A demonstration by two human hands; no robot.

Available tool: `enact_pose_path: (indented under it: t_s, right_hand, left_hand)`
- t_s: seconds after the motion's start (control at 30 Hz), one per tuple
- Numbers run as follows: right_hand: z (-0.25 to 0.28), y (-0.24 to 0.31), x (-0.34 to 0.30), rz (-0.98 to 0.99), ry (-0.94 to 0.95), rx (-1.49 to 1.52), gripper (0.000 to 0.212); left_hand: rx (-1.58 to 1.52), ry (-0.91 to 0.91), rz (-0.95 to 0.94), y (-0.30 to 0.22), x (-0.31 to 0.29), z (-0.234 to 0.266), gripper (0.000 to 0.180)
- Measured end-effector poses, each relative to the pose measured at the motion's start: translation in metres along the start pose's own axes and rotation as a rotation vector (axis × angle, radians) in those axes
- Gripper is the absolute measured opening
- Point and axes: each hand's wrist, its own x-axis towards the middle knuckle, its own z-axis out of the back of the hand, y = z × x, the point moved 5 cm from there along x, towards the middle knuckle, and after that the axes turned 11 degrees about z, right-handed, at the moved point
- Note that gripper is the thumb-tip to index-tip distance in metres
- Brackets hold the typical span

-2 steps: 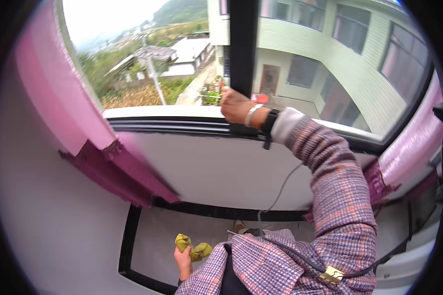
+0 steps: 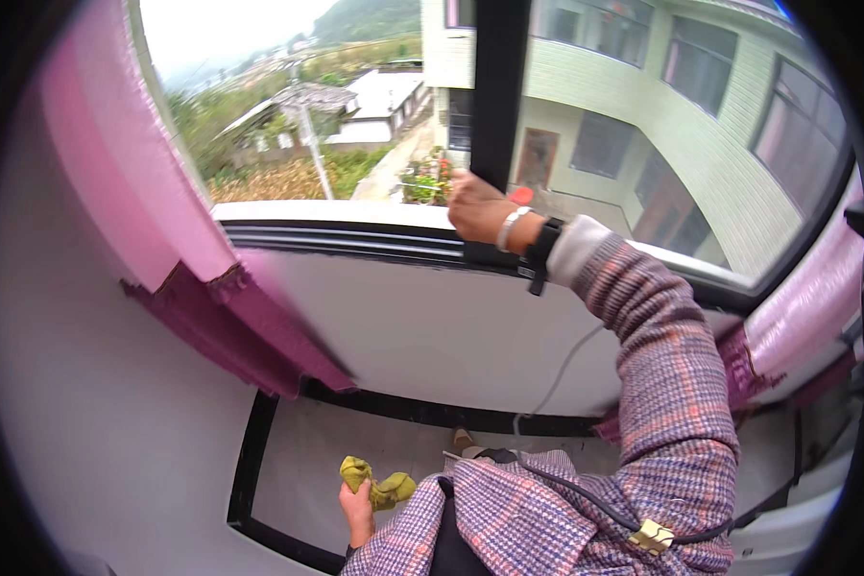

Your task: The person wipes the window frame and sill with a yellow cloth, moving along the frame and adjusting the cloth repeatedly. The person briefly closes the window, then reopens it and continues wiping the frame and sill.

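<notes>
The right hand (image 2: 478,211) is raised to the black window frame (image 2: 497,86), and its grip is closed around the lower part of that upright bar, just above the dark window track (image 2: 355,240). A pale bracelet and a black wristband are worn at the wrist, and the checked sleeve (image 2: 662,365) is stretched up toward the glass. The left hand (image 2: 358,507) is held low, near the body, and its grip is shut on a crumpled yellow-green cloth (image 2: 374,482), which sticks out above and beside the fingers. The cloth is seen over the white sill (image 2: 432,326) area below the window. Pink curtains (image 2: 115,163) are hung at both sides. A thin cable (image 2: 557,374) is draped down the white wall.
</notes>
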Motion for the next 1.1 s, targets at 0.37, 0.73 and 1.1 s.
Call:
enact_pose_path:
  t_s: [0.37, 0.73, 1.1]
  right_hand:
    - [-0.005, 0.05, -0.003, -0.101, 0.206, 0.112, 0.032]
    - [0.015, -0.018, 0.023, -0.361, 0.231, 0.099, 0.031]
    - [0.067, 0.082, 0.114, -0.269, -0.272, 1.108, 0.044]
  left_hand:
    - [-0.049, -0.253, 0.138, 0.016, 0.023, 0.077, 0.022]
    - [0.461, 0.17, -0.108, -0.165, 0.201, 0.039, 0.025]
    - [0.592, 0.497, -0.652, -0.333, 0.206, -0.018, 0.03]
